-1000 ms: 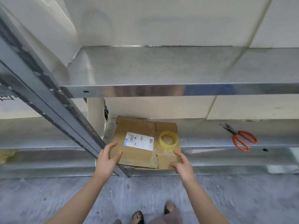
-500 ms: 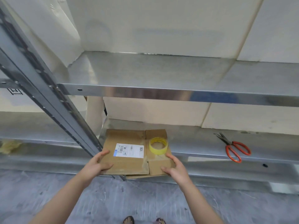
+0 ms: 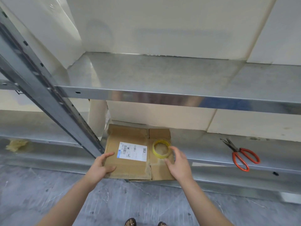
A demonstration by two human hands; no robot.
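A flattened cardboard box with a white shipping label lies on the lower metal shelf, its front edge hanging over the shelf lip. A yellow tape roll sits flat on its right part. My left hand grips the cardboard's front left corner, thumb on top. My right hand curls around the right side of the tape roll, with index finger and thumb at its rim.
Orange-handled scissors lie on the same shelf to the right. A slanted metal upright crosses just left of the cardboard. An upper shelf juts out above. A crumpled yellowish wad sits on the far-left shelf. Below is grey floor.
My right hand left the cardboard's front right edge and moved up to the tape roll. My left hand stays on the left corner. The view has moved closer to the shelf.
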